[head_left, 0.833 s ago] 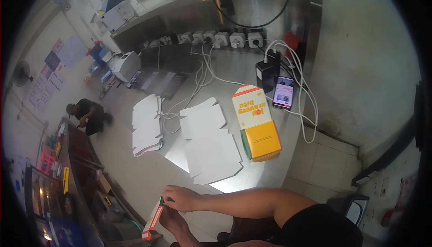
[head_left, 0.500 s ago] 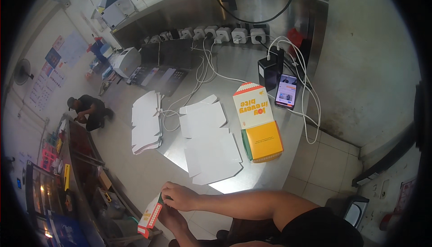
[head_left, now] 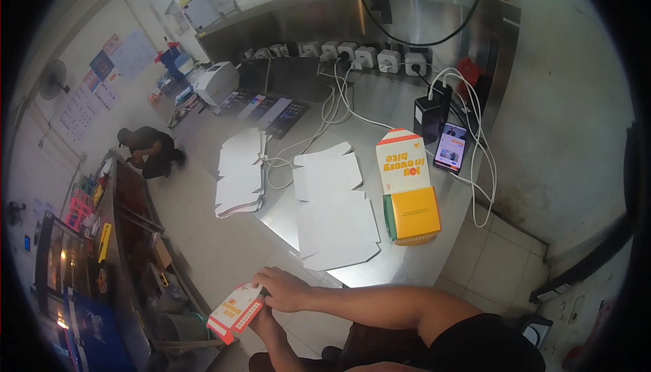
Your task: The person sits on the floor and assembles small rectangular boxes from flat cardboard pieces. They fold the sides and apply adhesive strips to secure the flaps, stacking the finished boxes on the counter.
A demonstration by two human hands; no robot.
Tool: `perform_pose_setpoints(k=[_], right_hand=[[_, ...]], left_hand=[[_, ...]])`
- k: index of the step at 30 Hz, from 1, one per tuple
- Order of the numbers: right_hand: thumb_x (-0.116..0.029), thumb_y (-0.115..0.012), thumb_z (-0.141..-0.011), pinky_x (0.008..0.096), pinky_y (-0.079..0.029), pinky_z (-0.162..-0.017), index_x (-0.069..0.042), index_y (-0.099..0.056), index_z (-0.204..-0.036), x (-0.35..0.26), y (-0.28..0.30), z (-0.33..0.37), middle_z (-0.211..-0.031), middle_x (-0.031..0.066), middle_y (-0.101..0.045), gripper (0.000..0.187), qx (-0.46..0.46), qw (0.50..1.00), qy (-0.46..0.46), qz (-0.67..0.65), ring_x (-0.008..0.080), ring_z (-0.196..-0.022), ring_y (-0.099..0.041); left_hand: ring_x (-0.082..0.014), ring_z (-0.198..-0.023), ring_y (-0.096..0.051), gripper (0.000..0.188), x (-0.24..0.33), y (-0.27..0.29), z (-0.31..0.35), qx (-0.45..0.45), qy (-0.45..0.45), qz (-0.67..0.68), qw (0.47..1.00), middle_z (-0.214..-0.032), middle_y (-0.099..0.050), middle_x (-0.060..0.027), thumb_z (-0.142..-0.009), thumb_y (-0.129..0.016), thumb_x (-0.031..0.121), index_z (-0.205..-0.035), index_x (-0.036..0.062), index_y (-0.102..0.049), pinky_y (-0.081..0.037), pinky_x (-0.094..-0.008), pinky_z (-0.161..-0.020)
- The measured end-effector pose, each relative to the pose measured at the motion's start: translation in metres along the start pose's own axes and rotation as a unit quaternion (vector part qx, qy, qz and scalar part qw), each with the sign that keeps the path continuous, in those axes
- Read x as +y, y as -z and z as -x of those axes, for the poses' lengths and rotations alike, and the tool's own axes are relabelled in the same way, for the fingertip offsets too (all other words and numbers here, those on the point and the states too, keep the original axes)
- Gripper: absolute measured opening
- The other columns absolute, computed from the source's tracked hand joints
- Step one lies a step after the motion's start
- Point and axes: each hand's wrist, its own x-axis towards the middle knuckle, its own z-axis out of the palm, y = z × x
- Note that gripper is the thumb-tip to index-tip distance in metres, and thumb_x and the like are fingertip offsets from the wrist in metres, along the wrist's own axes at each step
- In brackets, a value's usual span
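My right hand reaches across from the right and grips the near end of a small red-and-white flat carton, held low beside the counter's front edge. My left hand comes up from below and holds the same carton from underneath, mostly hidden by the right hand. On the steel counter just beyond lie white flat carton blanks, a second stack of blanks and an orange-and-yellow folded carton.
A phone with a lit screen lies by a black charger with white cables. Plug sockets line the back wall. A white printer stands far left. Another person crouches on the floor at left.
The carton in my hands has turned from edge-on to showing its broad printed face, and it sits slightly higher. The things on the counter have not moved.
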Motion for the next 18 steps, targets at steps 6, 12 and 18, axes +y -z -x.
perform_pose_setpoints(k=[6,12,18], right_hand=[[-0.017,-0.067,-0.084,0.0462,-0.045,-0.1,-0.005,-0.058,-0.122,-0.011,0.0,0.006,-0.122,0.0155,-0.057,0.04,-0.029,0.989,0.146,-0.021,0.0372,-0.116,-0.055],[-0.015,-0.062,-0.09,0.0459,-0.051,-0.092,-0.006,-0.064,-0.118,-0.006,-0.001,0.009,-0.117,0.0131,-0.062,0.03,-0.01,0.994,0.11,0.024,0.035,-0.11,-0.061],[-0.015,-0.06,-0.094,0.044,-0.052,-0.089,-0.006,-0.069,-0.111,-0.005,0.003,0.005,-0.107,0.013,-0.066,0.021,0.014,0.998,0.03,0.047,0.0335,-0.104,-0.064]], left_hand=[[-0.0236,-0.108,-0.066,0.034,0.004,-0.001,0.008,-0.07,-0.012,-0.25,0.966,-0.115,-0.068,-0.0145,-0.094,-0.065,0.012,-0.123,-0.0029,-0.059,-0.053,-0.0377,-0.09],[-0.028,-0.116,-0.063,0.043,0.014,-0.021,0.021,-0.126,0.038,-0.39,0.911,-0.127,-0.062,-0.0213,-0.098,-0.061,0.021,-0.133,-0.0017,-0.054,-0.05,-0.0406,-0.095],[-0.0199,-0.106,-0.065,0.03,-0.016,-0.003,0.023,-0.082,0.044,-0.11,0.989,-0.114,-0.065,-0.0112,-0.1,-0.06,0.025,-0.122,0.004,-0.059,-0.05,-0.0436,-0.094]])
